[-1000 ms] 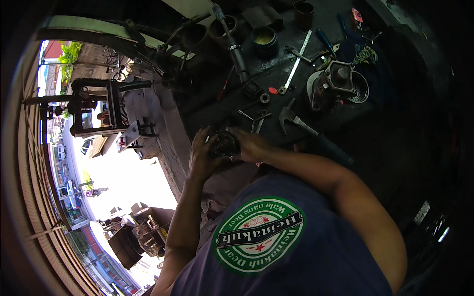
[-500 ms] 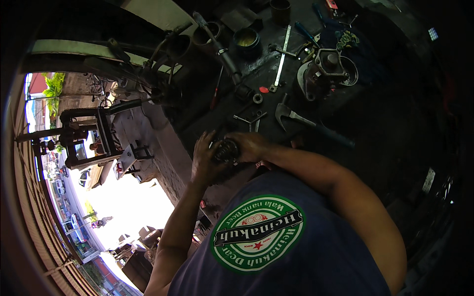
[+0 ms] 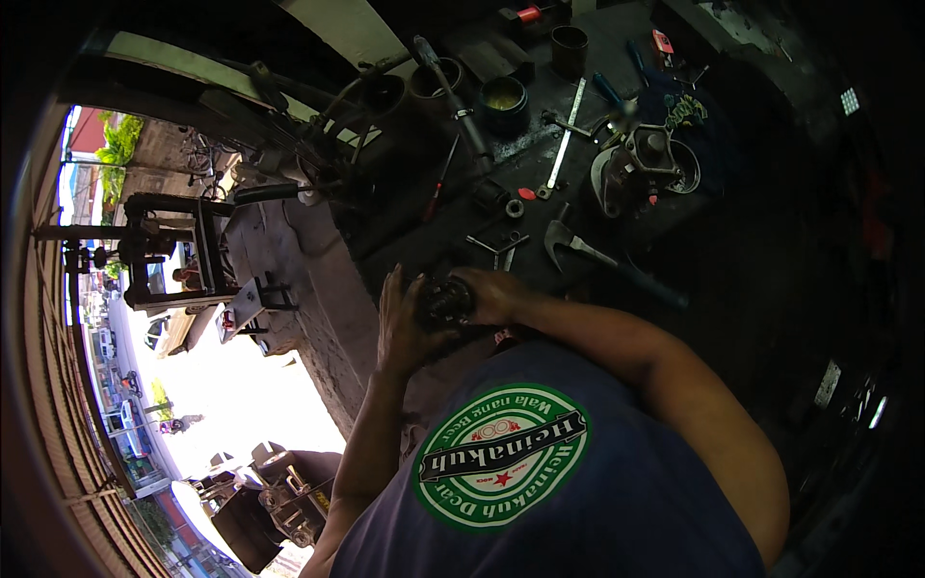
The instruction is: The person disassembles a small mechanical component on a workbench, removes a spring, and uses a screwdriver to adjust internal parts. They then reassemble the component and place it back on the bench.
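Close to my body, over the bench's near edge, both hands are around a dark, round metal part (image 3: 446, 302) with a ridged or toothed look. My left hand (image 3: 405, 323) cups its left side, with the fingers pointing away from me and the thumb underneath. From the right, my right hand (image 3: 493, 294) grips it, its fingertips partly hidden behind the part. Just beyond lie a three-armed wrench (image 3: 498, 247) and a small metal ring (image 3: 515, 207). A claw hammer (image 3: 588, 252) rests to the right of them.
A metal housing (image 3: 626, 173) stands at the back right. Farther off are a steel ruler (image 3: 567, 140), a dark tin (image 3: 503, 104), another can (image 3: 569, 50) and a red screwdriver (image 3: 441, 178). A press frame (image 3: 183, 255) and a bright street lie to the left.
The whole view has shifted, so the bench tools sit slightly lower and farther right. My left fingers are straighter, and the dark part has turned a little between my hands.
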Tool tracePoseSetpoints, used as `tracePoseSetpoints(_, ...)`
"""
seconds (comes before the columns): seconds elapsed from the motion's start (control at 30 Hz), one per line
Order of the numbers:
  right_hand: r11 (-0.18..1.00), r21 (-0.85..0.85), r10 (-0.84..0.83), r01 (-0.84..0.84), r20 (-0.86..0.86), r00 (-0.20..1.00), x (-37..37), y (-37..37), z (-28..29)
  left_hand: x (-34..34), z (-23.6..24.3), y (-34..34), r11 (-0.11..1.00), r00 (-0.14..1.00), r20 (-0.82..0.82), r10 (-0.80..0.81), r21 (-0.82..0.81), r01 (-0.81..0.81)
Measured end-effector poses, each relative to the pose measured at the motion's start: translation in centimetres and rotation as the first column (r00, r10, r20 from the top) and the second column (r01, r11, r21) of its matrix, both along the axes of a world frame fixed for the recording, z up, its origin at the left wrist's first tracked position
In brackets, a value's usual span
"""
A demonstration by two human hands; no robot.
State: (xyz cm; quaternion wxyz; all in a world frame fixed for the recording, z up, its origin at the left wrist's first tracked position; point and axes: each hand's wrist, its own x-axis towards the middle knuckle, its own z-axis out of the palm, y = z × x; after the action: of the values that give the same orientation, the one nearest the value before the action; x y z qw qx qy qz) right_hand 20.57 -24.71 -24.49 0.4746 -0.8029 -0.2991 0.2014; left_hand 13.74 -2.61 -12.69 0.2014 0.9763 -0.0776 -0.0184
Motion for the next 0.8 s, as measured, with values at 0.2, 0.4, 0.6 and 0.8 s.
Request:
tracePoseSetpoints(0.2, 0.995, 0.048, -0.091, 0.087, 0.077, 0.993, -2.6, -3.1, -0.3, -6.5, -3.4, 1.1, 0.937, 0.962, 0.048, 0.268, -0.247, -0.248)
tracePoseSetpoints(0.4, 0.968, -0.233, -0.095, 0.089, -0.017, 0.995, -5.2, -8.5, 0.3, -12.6, -7.4, 2.9, 0.906, 0.941, -0.028, 0.337, -0.263, -0.332)
tracePoseSetpoints(0.6, 0.879, -0.439, -0.236, 0.185, -0.064, 0.970, -8.9, -8.6, 0.7, -13.2, -8.1, 4.4, 0.908, 0.967, -0.054, 0.250, -0.334, -0.253)
tracePoseSetpoints(0.8, 0.872, -0.424, -0.304, 0.245, -0.075, 0.950, -13.0, -7.3, 1.9, -10.1, -7.5, 4.9, 0.908, 0.997, 0.034, 0.075, -0.415, -0.054)
